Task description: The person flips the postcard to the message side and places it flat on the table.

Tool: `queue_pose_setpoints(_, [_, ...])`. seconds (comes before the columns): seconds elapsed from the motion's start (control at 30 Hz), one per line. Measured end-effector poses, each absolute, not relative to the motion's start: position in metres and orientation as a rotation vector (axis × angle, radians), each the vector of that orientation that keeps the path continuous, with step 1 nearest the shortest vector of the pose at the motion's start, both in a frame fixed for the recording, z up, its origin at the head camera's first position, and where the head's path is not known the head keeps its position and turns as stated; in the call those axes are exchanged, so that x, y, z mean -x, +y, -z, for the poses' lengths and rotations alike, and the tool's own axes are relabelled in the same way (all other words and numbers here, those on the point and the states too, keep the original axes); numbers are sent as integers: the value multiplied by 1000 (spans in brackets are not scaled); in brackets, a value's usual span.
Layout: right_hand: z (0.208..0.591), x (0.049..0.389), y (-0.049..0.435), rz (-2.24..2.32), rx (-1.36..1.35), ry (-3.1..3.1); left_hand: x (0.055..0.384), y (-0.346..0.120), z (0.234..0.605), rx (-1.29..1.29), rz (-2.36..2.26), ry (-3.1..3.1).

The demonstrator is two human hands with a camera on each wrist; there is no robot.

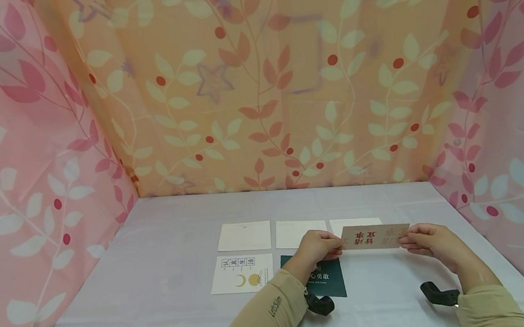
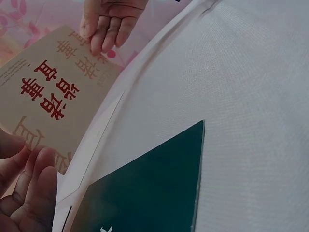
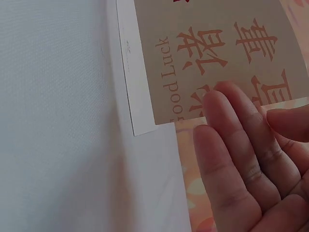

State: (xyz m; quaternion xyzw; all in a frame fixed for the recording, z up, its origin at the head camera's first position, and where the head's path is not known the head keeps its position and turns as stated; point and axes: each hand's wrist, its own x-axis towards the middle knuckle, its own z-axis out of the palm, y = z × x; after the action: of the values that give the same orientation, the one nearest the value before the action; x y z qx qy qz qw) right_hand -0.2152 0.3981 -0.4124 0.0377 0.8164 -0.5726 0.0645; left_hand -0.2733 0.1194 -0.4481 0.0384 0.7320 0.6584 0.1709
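A beige card (image 1: 375, 236) with red Chinese characters is held up off the table between both hands. My left hand (image 1: 315, 251) pinches its left end, and my right hand (image 1: 430, 242) pinches the right end. In the right wrist view, "Good Luck" shows along one edge of the card (image 3: 203, 53), beside the right hand (image 3: 251, 159). Under the left forearm lies a dark green card (image 1: 328, 279) with white lettering, partly hidden by the left hand and sleeve. The left wrist view shows the card's printed face (image 2: 53, 92) tilted, with the left hand (image 2: 29, 188) at its near end.
A white card (image 1: 242, 273) with a moon and sun drawing lies left of the green one. Behind them is a row of pale cards, at left (image 1: 244, 236), middle (image 1: 296, 231) and right (image 1: 353, 222). Patterned curtains (image 1: 255, 91) enclose the white-covered table (image 1: 159, 276).
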Motion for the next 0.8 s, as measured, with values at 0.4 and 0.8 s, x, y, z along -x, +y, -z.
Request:
queue_pose_setpoints(0.4, [415, 215, 397, 1722, -201, 2420, 276, 117, 451, -162, -1882, 2067])
queue_pose_setpoints(0.8, [415, 214, 394, 1694, -179, 2431, 276, 117, 451, -141, -1882, 2072])
